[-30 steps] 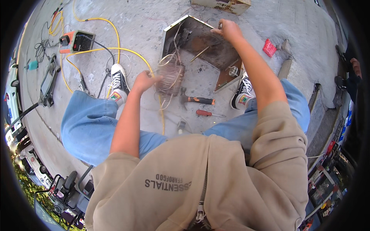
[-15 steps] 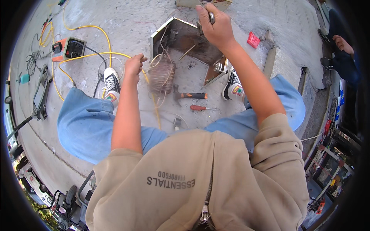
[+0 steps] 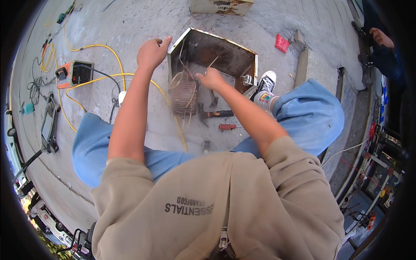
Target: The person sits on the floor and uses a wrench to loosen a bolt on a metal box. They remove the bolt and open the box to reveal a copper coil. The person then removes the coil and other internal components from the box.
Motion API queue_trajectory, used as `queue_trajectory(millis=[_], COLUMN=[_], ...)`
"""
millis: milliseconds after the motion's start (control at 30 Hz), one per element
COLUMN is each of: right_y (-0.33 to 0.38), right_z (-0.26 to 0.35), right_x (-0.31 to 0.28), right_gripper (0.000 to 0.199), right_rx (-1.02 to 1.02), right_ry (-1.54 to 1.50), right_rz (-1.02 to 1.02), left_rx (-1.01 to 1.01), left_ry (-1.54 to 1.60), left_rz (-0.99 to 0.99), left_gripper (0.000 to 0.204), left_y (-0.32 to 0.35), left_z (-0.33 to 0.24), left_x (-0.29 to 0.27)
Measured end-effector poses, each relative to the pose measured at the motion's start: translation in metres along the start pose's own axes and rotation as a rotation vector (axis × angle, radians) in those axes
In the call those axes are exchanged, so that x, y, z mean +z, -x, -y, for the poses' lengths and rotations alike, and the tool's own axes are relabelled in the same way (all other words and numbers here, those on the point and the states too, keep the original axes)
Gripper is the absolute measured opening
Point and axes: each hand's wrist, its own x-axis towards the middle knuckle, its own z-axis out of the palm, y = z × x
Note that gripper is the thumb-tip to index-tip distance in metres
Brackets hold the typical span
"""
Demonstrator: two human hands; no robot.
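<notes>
An open-topped metal box (image 3: 221, 36) with rusty inner walls lies on the concrete in front of me. At its near left stands a blurred copper-wound coil (image 3: 184, 96) with loose pale wires. Beside the box's far left edge is my left hand (image 3: 151, 53), fingers curled; whatever they hold is hidden. My right hand (image 3: 211, 79) is closed at the near opening, around a dark metal tool (image 3: 213, 99) whose grey end shows below the fist. A thin rod (image 3: 212, 62) slants inside the box. Nearest me lie a hammer (image 3: 219, 114) with a black-and-orange handle and a red-handled screwdriver (image 3: 227, 127).
An orange machine (image 3: 63, 74) with yellow hose (image 3: 110, 48) sits to the left, near a floor jack (image 3: 51, 117). Beyond the box is a rusty panel (image 3: 222, 6). A red packet (image 3: 281, 43) and concrete curb (image 3: 303, 65) are right, where another person's hand (image 3: 381, 37) shows.
My right hand has come down from its raised place above the box's far side to the near opening. My left hand has moved forward from beside the coil to the box's left edge.
</notes>
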Motion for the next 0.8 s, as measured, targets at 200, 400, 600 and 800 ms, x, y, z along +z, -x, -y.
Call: queue_trajectory(millis=[200,400,600,800], right_y=[-0.046,-0.089,-0.095,-0.074], right_z=[0.025,0.047,0.008,0.007], right_x=[0.0,0.055,0.092,0.071], right_gripper=[0.034,0.029,0.026,0.019], right_rx=[0.074,0.473,0.677,0.745], right_ry=[-0.482,-0.528,-0.894,-1.268], right_rz=[-0.138,0.093,0.109,0.158], left_rx=[0.002,0.044,0.043,-0.003], left_ry=[-0.156,-0.2,-0.253,-0.279], left_rz=[0.354,0.369,0.296,0.207], left_gripper=[0.068,0.061,0.053,0.048], left_y=[-0.033,-0.047,-0.028,-0.007], left_z=[-0.042,-0.042,-0.038,-0.011], left_x=[0.019,0.051,0.044,0.037])
